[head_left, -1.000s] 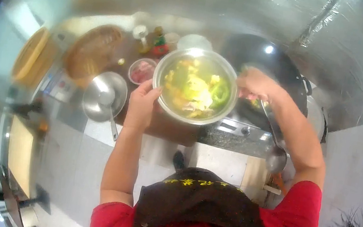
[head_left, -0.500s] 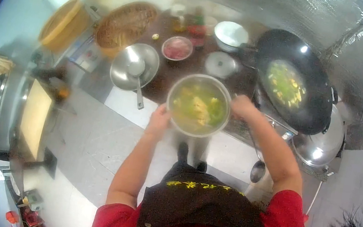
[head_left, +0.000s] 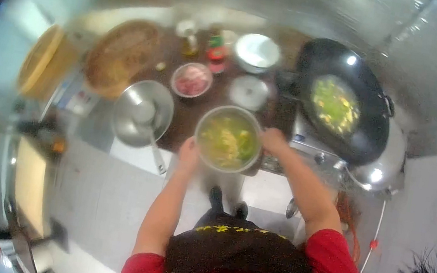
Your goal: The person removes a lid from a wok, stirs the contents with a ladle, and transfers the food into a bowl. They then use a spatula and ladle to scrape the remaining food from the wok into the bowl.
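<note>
Both my hands hold a round metal bowl (head_left: 223, 169) of greenish soup, level, in front of my apron. Yellow pieces and green vegetables float in the soup (head_left: 228, 139). My left hand (head_left: 188, 154) is closed on the left rim, the grip partly hidden by the wrist. On the right side, my right hand (head_left: 273, 141) grips the bowl's edge. The bowl is at the near edge of the dark table. Just beyond it lies a round metal lid (head_left: 249, 92). A small bowl of raw meat (head_left: 192, 80) sits to the far left of it.
At right a black wok (head_left: 367, 102) on the stove holds more green and yellow food. A steel basin with a ladle (head_left: 144, 113) stands left. Farther back are a woven basket (head_left: 123, 54), a white bowl (head_left: 257, 51) and a red-labelled bottle (head_left: 216, 57).
My hands have carried the soup bowl lower and nearer the table, and it looks smaller. The whole view has shifted, so the table things sit lower and farther left.
</note>
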A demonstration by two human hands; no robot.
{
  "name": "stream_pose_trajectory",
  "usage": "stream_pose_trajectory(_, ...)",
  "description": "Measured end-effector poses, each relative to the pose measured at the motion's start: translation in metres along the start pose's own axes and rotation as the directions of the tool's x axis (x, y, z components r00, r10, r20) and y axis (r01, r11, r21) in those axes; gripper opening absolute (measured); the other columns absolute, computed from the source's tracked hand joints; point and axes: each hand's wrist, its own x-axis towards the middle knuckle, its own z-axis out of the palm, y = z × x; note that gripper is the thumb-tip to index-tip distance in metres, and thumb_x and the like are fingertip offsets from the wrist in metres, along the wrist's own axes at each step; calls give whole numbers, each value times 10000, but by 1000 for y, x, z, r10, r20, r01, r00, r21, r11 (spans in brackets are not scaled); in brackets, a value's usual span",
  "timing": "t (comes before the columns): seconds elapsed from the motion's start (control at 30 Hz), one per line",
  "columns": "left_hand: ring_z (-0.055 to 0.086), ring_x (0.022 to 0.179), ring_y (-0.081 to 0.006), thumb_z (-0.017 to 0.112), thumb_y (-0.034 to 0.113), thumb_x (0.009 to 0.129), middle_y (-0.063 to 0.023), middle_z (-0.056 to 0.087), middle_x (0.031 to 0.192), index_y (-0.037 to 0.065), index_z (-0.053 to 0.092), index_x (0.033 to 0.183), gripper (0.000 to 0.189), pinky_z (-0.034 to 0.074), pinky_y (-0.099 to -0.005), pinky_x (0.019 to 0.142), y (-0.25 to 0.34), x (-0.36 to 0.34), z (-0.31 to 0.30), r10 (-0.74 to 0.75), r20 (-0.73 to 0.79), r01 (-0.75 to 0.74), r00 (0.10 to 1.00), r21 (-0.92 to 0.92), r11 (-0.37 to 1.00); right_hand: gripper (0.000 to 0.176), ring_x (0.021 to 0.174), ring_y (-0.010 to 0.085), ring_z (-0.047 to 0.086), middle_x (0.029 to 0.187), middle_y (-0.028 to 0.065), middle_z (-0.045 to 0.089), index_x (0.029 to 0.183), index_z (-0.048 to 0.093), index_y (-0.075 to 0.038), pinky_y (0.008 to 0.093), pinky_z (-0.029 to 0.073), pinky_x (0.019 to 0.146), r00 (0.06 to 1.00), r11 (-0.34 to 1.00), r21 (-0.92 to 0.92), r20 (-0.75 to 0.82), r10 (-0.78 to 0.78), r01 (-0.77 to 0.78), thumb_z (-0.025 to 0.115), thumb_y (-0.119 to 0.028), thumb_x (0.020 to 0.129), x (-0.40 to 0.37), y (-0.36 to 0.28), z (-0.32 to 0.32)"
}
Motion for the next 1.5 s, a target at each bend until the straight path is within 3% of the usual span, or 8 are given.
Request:
stream_pose_trajectory(0.07,555,769,-102,526,144,888,-29,594,965,40,546,1175,305,479,-270,622,12,4,1,3,-14,-3,1000,29,1000,417,760,288,657,818,209,648,948,641,17,400,511,664,954,896,-345,-4,-300,280,523,-374,864,-15,-9,-4)
stream_pose_trajectory(0.23,527,705,-108,524,224,903,-50,578,956,28,493,1229,381,450,-258,577,23,-11,-3,-128,-73,118,989,-126,985,509,503,163,560,683,94,623,821,594,-9,306,462,478,950,891,341,-189,-247,299,373,-449,950,-143,-57,-85)
stream_pose_trajectory(0.33,502,654,-97,531,234,896,-60,551,925,26,484,1230,396,414,-231,519,0,-36,-21,-141,-114,134,983,-66,989,490,507,127,553,713,90,621,871,560,-26,256,457,470,735,679,350,-528,-427,646,297,-425,979,-225,-60,-154)
stream_pose_trajectory(0.43,475,611,-98,524,252,902,-46,523,837,17,503,1199,379,405,-224,502,-28,-71,-34,-181,-94,181,979,-14,983,565,690,174,580,795,110,637,869,592,-12,310,459,662,467,582,210,-818,-336,786,280,-472,973,-263,-36,-201)
stream_pose_trajectory(0.67,506,579,-112,509,255,907,-73,567,837,-1,533,1159,359,415,-235,489,-53,-122,-28,-274,-199,274,941,-30,961,396,636,149,600,830,120,613,975,591,41,255,502,560,360,584,252,-930,-74,772,468,-335,953,-231,81,-256)
stream_pose_trajectory(0.93,514,587,-138,536,293,892,-72,550,837,12,535,1081,339,413,-256,490,-37,-126,6,-273,-444,178,853,-243,953,290,723,162,650,842,96,654,1017,617,40,269,527,664,334,752,122,-933,-136,648,598,-223,895,-114,178,-294)
stream_pose_trajectory(1.3,524,637,-157,536,273,884,-78,539,870,39,511,1086,310,433,-265,529,-29,-145,12,-329,-478,158,815,-363,918,329,622,295,642,876,190,578,983,498,119,331,559,512,590,271,632,-775,228,726,503,-203,917,-80,185,-260)
stream_pose_trajectory(1.5,549,703,-175,548,274,882,-102,549,955,29,482,1171,384,461,-271,569,-26,-128,21,-286,-343,168,895,-334,928,346,629,297,639,890,220,564,994,494,120,319,555,507,623,306,645,-762,179,700,537,-205,883,-106,179,-258)
